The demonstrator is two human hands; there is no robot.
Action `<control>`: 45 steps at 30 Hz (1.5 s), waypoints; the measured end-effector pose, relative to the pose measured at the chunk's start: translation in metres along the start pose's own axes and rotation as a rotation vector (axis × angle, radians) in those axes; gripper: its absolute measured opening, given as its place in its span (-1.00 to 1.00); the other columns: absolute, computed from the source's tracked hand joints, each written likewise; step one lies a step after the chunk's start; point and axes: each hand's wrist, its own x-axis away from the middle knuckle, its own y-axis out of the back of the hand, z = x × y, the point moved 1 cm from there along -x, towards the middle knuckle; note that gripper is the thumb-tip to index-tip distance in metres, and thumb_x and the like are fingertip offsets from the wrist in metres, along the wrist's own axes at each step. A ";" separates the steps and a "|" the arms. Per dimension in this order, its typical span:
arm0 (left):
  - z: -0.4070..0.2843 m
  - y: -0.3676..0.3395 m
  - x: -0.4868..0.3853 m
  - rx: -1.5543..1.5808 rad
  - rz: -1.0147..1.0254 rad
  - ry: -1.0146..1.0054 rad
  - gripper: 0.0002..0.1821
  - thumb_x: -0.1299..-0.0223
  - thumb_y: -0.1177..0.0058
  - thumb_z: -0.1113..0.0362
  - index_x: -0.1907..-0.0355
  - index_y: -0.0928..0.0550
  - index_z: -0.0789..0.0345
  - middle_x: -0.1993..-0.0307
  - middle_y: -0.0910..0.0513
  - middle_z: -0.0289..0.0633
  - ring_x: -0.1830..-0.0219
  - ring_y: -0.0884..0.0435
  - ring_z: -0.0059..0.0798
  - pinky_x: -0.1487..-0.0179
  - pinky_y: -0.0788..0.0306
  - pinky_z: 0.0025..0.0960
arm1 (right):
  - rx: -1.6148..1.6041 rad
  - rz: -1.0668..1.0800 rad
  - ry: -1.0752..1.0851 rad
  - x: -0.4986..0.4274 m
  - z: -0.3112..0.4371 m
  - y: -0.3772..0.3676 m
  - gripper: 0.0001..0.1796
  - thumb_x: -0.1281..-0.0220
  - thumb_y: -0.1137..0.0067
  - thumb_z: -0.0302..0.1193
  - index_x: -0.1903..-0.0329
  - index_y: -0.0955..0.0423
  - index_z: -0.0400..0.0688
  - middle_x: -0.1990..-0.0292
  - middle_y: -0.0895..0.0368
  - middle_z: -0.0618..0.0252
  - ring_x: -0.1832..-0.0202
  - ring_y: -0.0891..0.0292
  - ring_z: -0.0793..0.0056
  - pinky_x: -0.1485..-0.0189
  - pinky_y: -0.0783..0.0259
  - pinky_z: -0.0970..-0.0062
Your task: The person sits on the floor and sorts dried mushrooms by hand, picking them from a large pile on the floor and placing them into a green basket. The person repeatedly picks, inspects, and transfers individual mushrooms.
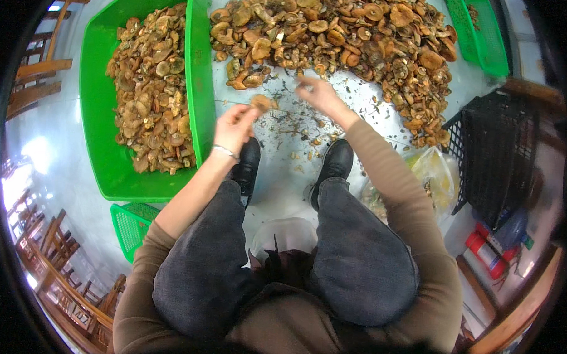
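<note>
My left hand point(235, 126) pinches a brown mushroom point(262, 103), its cap blurred, just right of the large green plastic crate point(203, 80). That crate holds a heap of mushrooms point(148, 97). Bent at the fingers, my right hand point(322, 99) hovers over the floor near the edge of a big mushroom pile point(340, 29). Blur hides whether anything small is between its fingertips. Dark scraps and bits of stem point(290, 123) litter the pale floor below both hands. A few mushrooms point(247, 78) lie at the pile's near left edge.
Black shoes point(336, 160) flank the scraps. At right are a plastic bag point(434, 175), black crates point(495, 147) and red fire extinguishers point(487, 254). A green basket point(134, 223) stands behind the large crate; another green container point(485, 39) is at upper right. Wooden furniture point(48, 70) lines the left.
</note>
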 end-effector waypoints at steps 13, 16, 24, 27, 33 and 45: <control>-0.050 0.124 0.027 1.321 -0.101 -0.053 -0.78 -0.20 0.06 0.24 0.16 -0.47 0.31 0.53 -0.41 -0.37 0.57 -0.33 -0.66 0.66 -0.12 -0.70 | -0.380 -0.385 -0.077 -0.012 -0.023 0.023 -0.69 -0.14 0.03 -0.47 0.03 -0.33 -0.25 0.18 -0.54 0.14 0.33 -0.52 0.41 0.31 -0.43 0.57; -0.048 0.049 0.031 0.958 0.131 0.112 -0.77 -0.20 0.08 0.15 0.26 -0.48 0.27 0.52 -0.45 -0.34 0.56 -0.38 -0.61 0.66 -0.12 -0.68 | -0.771 -0.107 -0.139 0.022 0.018 0.023 -0.66 -0.14 -0.01 -0.50 -0.01 -0.33 -0.21 0.21 -0.53 0.22 0.39 -0.47 0.60 0.40 -0.39 0.64; -0.016 0.008 0.019 0.989 0.501 0.520 -0.52 -0.21 0.28 -0.18 0.22 -0.48 0.21 0.38 -0.49 -0.25 0.48 -0.39 -0.48 0.64 -0.12 -0.64 | -0.719 0.315 0.301 0.052 0.110 -0.026 -0.78 -0.16 -0.01 -0.44 0.14 -0.47 -0.21 0.25 -0.56 0.31 0.32 -0.50 0.61 0.35 -0.41 0.67; -0.012 0.026 0.021 1.150 0.611 0.397 -0.52 -0.23 0.28 -0.13 0.09 -0.44 0.24 0.27 -0.50 -0.19 0.47 -0.41 -0.46 0.58 -0.21 -0.60 | -0.871 0.081 0.000 0.036 0.096 0.004 -0.77 -0.20 0.05 -0.45 0.10 -0.43 -0.21 0.17 -0.51 0.32 0.33 -0.42 0.67 0.34 -0.36 0.67; -0.030 0.068 0.051 1.353 0.631 0.181 -0.52 -0.25 0.26 -0.07 0.02 -0.40 0.28 0.17 -0.49 -0.11 0.24 -0.50 -0.31 0.29 -0.46 -0.32 | -1.199 -0.019 -0.186 0.075 0.074 0.022 -0.64 -0.21 0.05 -0.46 -0.07 -0.28 -0.23 0.16 -0.43 0.30 0.33 -0.31 0.63 0.37 -0.22 0.66; 0.127 0.286 0.264 1.278 -0.610 0.017 -0.57 -0.27 0.29 -0.02 0.06 -0.40 0.30 0.18 -0.47 0.05 0.10 -0.45 -0.11 -0.04 -0.38 -0.09 | -0.616 -0.033 -0.270 0.186 0.100 0.046 -0.67 -0.24 0.03 -0.32 -0.04 -0.32 -0.12 0.20 -0.44 0.45 0.31 -0.34 0.70 0.35 -0.28 0.71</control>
